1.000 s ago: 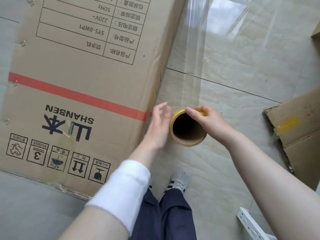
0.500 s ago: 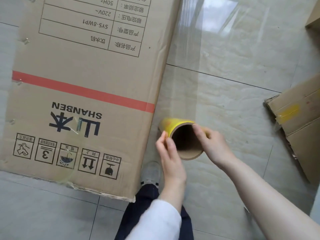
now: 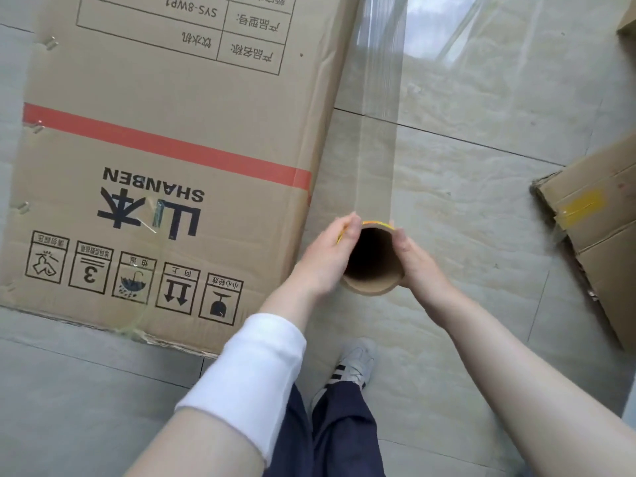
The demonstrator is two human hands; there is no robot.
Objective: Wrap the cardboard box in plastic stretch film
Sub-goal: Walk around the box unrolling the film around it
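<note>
head camera is looking down on two hands cupping a stretch film roll (image 3: 373, 259) near frame centre. left hand (image 3: 327, 258) is curling against the roll's 9 o'clock side, right hand (image 3: 418, 261) is gripping its 3 o'clock side; both seem pressed on the tube, though fingertips are hiding behind it. clear film (image 3: 378, 115) is stretching away toward 12 o'clock. cardboard box (image 3: 165, 132) is lying at 10 o'clock on the tile floor (image 3: 481, 235), another carton (image 3: 592, 228) at 3 o'clock.

Pale tiled floor (image 3: 481, 208) — the big cardboard box (image 3: 165, 139) lies flat at left, flattened cardboard (image 3: 599, 222) at right, a shoe (image 3: 354, 363) planted near.
</note>
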